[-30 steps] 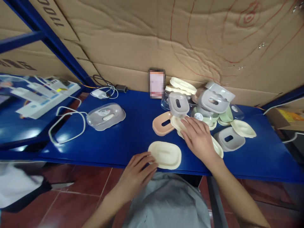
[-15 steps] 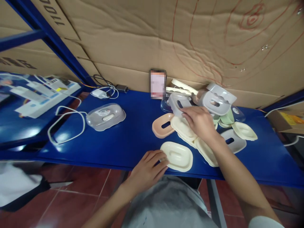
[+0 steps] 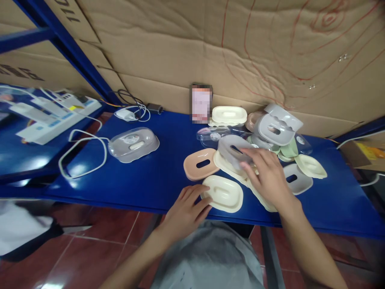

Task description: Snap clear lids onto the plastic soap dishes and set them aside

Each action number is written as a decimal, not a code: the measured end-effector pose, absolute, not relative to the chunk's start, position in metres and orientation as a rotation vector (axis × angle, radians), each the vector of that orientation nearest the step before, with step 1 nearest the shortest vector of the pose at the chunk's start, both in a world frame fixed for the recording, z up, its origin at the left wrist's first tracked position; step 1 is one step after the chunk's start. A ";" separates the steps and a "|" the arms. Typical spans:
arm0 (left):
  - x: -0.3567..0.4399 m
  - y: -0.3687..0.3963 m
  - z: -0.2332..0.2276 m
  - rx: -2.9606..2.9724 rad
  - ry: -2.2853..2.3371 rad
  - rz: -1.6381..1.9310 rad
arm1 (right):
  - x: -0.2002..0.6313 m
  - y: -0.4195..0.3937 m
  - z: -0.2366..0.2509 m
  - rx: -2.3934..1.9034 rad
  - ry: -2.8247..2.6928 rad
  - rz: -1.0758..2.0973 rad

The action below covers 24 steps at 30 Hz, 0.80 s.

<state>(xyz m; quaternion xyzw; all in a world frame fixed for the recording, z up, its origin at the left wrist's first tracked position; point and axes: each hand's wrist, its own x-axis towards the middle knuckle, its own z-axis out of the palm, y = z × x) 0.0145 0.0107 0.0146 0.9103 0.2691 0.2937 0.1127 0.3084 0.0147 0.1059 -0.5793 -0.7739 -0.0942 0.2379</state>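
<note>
At table front edge, left hand (image 3: 186, 210) fingers spread on cream tray (image 3: 222, 193); right hand (image 3: 269, 176) fingers clamp grey lid (image 3: 233, 147).

Cream oval tray (image 3: 223, 193) lies flat at table's near edge; grey slotted tray (image 3: 233, 149) tilted above cream ones.

The counter (image 3: 168, 168) held one pink tray (image 3: 201, 163), two grey trays (image 3: 275, 129), several cream trays (image 3: 223, 193), one phone (image 3: 201, 102) and two hands (image 3: 270, 176)
</note>
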 end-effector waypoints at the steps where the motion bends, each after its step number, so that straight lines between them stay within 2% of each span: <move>1: 0.015 0.011 0.015 2.669 0.792 0.862 | 0.307 0.011 0.102 -1.633 -2.136 -0.297; 5: 0.015 0.012 0.017 2.627 0.779 0.882 | 0.303 0.003 0.088 -1.692 -2.176 -0.371; 13: 0.011 0.016 0.020 2.524 0.650 0.856 | 0.284 -0.018 0.075 -1.547 -2.307 -0.275; 17: 0.003 0.018 0.018 2.419 0.621 0.761 | 0.280 -0.051 0.069 -1.408 -2.259 -0.219; 24: -0.001 0.018 0.007 2.269 0.688 0.846 | 0.281 -0.110 0.034 -1.270 -2.226 -0.112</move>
